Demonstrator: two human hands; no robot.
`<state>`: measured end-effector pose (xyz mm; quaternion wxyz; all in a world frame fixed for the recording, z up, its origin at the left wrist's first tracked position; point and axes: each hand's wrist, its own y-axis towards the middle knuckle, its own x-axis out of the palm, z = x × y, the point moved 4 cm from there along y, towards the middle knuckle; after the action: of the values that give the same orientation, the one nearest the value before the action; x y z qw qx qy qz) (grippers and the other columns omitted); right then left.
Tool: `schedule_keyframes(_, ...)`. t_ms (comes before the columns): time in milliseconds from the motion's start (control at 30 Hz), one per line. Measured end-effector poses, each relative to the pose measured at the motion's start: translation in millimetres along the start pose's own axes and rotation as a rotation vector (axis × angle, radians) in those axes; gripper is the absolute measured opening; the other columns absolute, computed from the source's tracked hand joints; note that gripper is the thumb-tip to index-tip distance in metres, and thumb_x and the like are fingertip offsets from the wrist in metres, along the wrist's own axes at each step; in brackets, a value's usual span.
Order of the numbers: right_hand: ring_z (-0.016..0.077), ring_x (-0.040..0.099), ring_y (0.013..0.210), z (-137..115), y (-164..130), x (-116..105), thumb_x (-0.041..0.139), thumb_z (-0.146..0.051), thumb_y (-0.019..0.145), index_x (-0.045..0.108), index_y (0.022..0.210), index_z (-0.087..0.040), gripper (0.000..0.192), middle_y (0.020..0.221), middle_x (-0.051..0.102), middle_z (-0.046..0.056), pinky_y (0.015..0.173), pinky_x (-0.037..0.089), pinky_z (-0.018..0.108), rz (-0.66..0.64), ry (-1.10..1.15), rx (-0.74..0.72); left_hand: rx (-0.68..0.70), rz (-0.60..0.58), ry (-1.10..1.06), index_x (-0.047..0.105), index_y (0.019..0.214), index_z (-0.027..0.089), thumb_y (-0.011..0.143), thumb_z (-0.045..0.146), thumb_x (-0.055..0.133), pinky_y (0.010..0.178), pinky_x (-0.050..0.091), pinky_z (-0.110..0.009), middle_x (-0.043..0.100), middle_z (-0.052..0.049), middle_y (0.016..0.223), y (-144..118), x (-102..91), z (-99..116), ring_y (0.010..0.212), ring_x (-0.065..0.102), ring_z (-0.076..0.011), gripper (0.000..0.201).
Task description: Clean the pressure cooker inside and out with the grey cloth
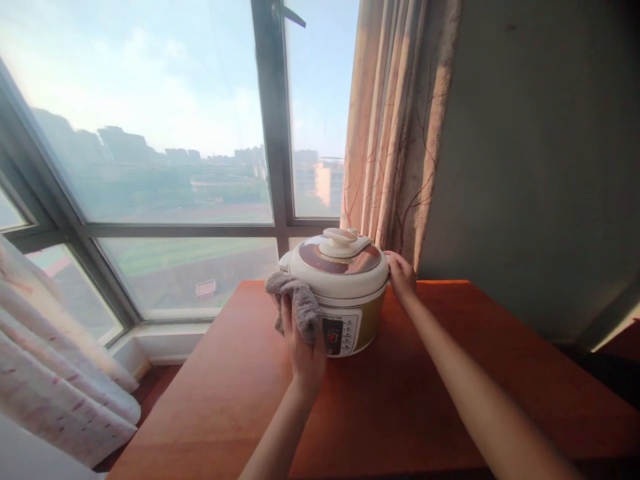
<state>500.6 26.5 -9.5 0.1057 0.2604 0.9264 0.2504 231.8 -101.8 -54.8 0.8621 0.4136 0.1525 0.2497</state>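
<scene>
I see my left hand (304,350) pressed against the side of the electric cooker (343,293), with a grey cloth (296,303) between the palm and the cooker wall. The fingers are flat and together on the cloth, pushing it to the body just beside the control panel (341,333); part of the cloth hangs loose above the fingers, touching the lid (340,261) edge. My right hand (401,275) is on the opposite side of the cooker, the fingers bent around the rim under the lid, so it holds the pot steady. The cooker stands upright at the far end of the wooden table (400,400), between my two hands, near the window (150,133) and the curtain (395,120).

In my judgement the wiping goes well if the right hand holds firm while the left one rubs, because the pot may slide on the smooth table. I would keep the cloth flat under the whole palm and be careful near the buttons, not to press them by accident.
</scene>
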Motion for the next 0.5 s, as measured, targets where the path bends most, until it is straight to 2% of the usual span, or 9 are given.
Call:
schedule_keyframes(67,0.0298,0.064,0.098,-0.9,-0.3,0.3,0.046,-0.051,0.081,0.074,0.1,-0.018,0.047,0.103,0.075,0.009,0.084,0.047,0.039,-0.002,-0.007,-0.001,0.047,-0.076,0.117,0.024,0.157,0.028,0.093,0.03,0.052,0.12,0.018,-0.054,0.006,-0.009,0.167,-29.8,4.6,6.0,0.152,0.01,-0.0329,0.07)
schedule_keyframes(167,0.0296,0.065,0.098,-2.2,-0.4,0.5,0.045,-0.051,0.081,0.074,0.1,-0.018,0.047,0.103,0.075,0.009,0.084,0.047,0.039,-0.006,-0.01,-0.003,0.15,-0.184,0.278,0.025,0.156,0.03,0.089,0.023,0.053,0.116,0.018,-0.064,-0.002,-0.007,0.167,-67.5,10.5,21.0,0.151,0.006,-0.0392,0.073)
schedule_keyframes(200,0.0294,0.065,0.098,-2.5,-0.6,0.4,0.045,-0.051,0.081,0.074,0.101,-0.018,0.048,0.103,0.075,0.009,0.084,0.048,0.039,-0.007,-0.009,-0.003,0.213,-0.259,0.328,0.027,0.156,0.031,0.086,0.024,0.057,0.116,0.015,-0.065,-0.002,-0.007,0.167,-76.8,14.5,26.3,0.151,0.006,-0.041,0.076)
schedule_keyframes(267,0.0295,0.064,0.099,-3.2,-0.9,0.1,0.045,-0.051,0.081,0.074,0.101,-0.018,0.048,0.104,0.075,0.01,0.085,0.048,0.039,-0.009,-0.006,-0.007,0.396,-0.482,0.402,0.031,0.154,0.033,0.083,0.031,0.063,0.118,0.008,-0.064,0.004,-0.008,0.167,-91.6,27.0,34.4,0.15,0.01,-0.0404,0.079)
schedule_keyframes(333,0.0299,0.064,0.102,-3.2,-1.2,-0.2,0.046,-0.052,0.081,0.073,0.101,-0.018,0.049,0.106,0.074,0.011,0.088,0.047,0.04,-0.014,-0.002,-0.014,0.576,-0.706,0.451,0.033,0.154,0.03,0.084,0.036,0.063,0.121,0.004,-0.057,0.012,-0.01,0.166,-101.2,40.5,35.5,0.151,0.015,-0.0347,0.076)
schedule_keyframes(367,0.03,0.064,0.103,-2.9,-1.2,-0.3,0.046,-0.052,0.081,0.073,0.101,-0.017,0.049,0.107,0.074,0.011,0.089,0.047,0.04,-0.02,0.001,-0.017,0.634,-0.772,0.476,0.034,0.153,0.027,0.086,0.034,0.06,0.122,0.004,-0.053,0.016,-0.01,0.165,-102.7,45.7,33.1,0.151,0.017,-0.0317,0.072)
schedule_keyframes(433,0.0304,0.064,0.103,-1.5,-1.0,-0.2,0.046,-0.053,0.082,0.073,0.102,-0.017,0.049,0.108,0.074,0.011,0.089,0.047,0.041,-0.032,0.004,-0.02,0.69,-0.799,0.526,0.036,0.152,0.021,0.089,0.025,0.054,0.123,0.005,-0.049,0.019,-0.01,0.164,-99.4,52.1,25.6,0.15,0.021,-0.0294,0.065)
schedule_keyframes(500,0.0304,0.064,0.101,0.1,-0.6,-0.1,0.046,-0.053,0.082,0.073,0.102,-0.017,0.049,0.108,0.074,0.011,0.088,0.047,0.041,-0.042,0.003,-0.021,0.722,-0.76,0.551,0.038,0.151,0.018,0.09,0.016,0.049,0.124,0.007,-0.049,0.021,-0.009,0.164,-90.8,52.5,18.7,0.149,0.024,-0.0291,0.062)
